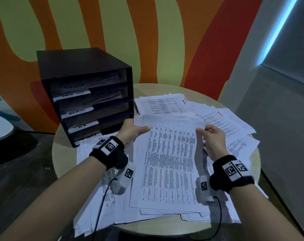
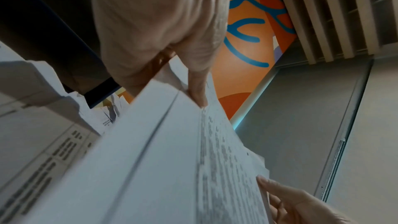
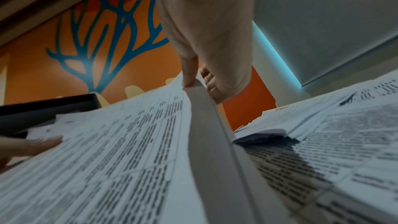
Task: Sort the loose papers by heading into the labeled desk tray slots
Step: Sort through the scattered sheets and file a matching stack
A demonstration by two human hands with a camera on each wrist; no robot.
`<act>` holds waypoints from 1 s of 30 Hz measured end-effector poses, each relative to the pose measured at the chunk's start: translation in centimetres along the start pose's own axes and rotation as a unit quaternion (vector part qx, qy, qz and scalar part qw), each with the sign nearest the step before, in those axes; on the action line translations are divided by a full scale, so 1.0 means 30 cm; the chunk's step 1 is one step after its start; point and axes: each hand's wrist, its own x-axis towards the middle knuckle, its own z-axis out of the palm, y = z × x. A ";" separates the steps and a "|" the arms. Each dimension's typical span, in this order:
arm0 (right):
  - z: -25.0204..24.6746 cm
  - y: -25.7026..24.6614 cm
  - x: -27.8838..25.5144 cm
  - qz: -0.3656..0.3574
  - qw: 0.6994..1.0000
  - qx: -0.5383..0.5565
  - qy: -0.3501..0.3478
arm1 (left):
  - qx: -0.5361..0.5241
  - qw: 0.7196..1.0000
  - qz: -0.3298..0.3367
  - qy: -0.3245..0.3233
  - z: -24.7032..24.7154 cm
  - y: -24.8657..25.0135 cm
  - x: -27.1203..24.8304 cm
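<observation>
A thick bundle of printed table sheets is tilted up over the round table, its far end raised. My left hand grips its left edge with the thumb on top; the same hand and bundle fill the left wrist view. My right hand pinches the right edge, thumb over the top sheet; the right wrist view shows that hand holding the stack's edge. The dark desk tray with white slot labels stands at the back left, holding papers in its upper slots.
Loose papers with red handwritten headings fan over the right and back of the round wooden table. More sheets lie under my left wrist. A striped wall rises behind; a grey wall stands at the right.
</observation>
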 end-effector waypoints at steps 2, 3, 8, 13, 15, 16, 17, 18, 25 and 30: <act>-0.012 -0.007 0.000 -0.002 1.000 0.008 0.008 | -0.021 1.000 0.011 0.008 0.009 0.009 -0.010; -0.022 -0.009 0.004 -0.003 1.000 0.010 0.012 | -0.028 0.999 0.016 0.016 0.009 0.009 -0.008; -0.108 0.000 0.046 -0.009 0.996 0.032 0.081 | -0.044 0.997 0.006 0.069 -0.033 0.014 0.001; -0.178 0.015 0.066 0.003 0.992 0.072 0.107 | -0.021 0.997 0.012 0.073 -0.082 0.012 0.001; -0.178 0.020 0.076 0.008 0.991 0.078 0.106 | -0.022 0.997 0.014 0.066 -0.088 0.010 0.002; -0.170 0.025 0.080 0.010 0.992 0.079 0.102 | -0.027 0.998 0.014 0.061 -0.086 0.011 0.004; -0.156 0.022 0.080 0.010 0.993 0.076 0.093 | -0.032 0.998 0.014 0.056 -0.082 0.015 0.004; -0.141 0.026 0.084 0.008 0.994 0.071 0.083 | -0.035 0.998 0.016 0.050 -0.075 0.021 0.001; 0.037 -0.015 0.067 0.019 0.998 -0.044 -0.050 | -0.028 0.999 0.026 -0.009 -0.023 0.067 -0.017; 0.164 -0.055 0.057 0.010 0.999 -0.019 -0.025 | -0.079 0.996 0.051 -0.003 -0.029 0.129 -0.047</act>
